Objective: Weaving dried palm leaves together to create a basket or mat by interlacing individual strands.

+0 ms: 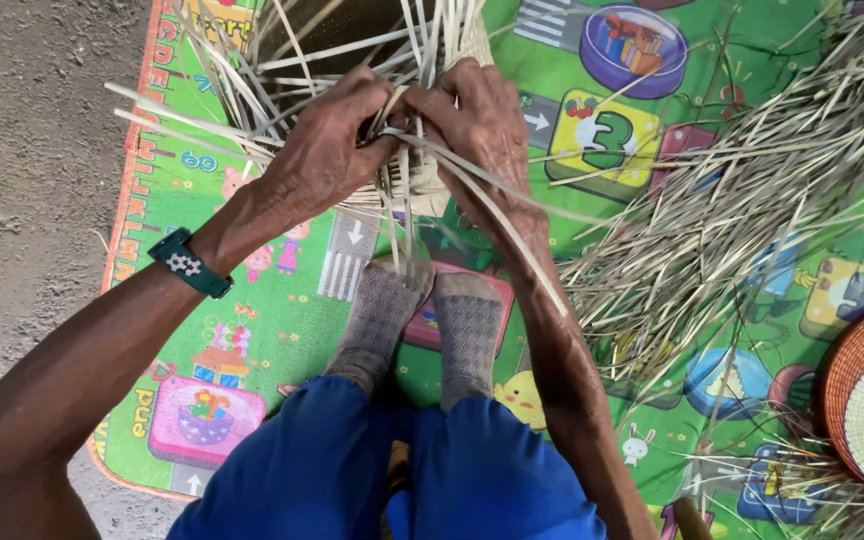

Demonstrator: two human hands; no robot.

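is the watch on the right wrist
No, the green wristband sits on the left wrist, and both hands grip the woven strips.

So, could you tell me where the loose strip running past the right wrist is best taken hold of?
Probably near its free end, from the right side: the long pale strip lies bare there, while its upper end is buried under the right hand in the half-woven basket.

Under my left hand and right hand the half-woven basket is dry, pale, matt straw strips. At three o'clock lies a rough heap of loose straw. The play mat beneath looks smooth, slightly glossy plastic; at nine o'clock, gritty concrete floor. My socks are grey knit cloth.
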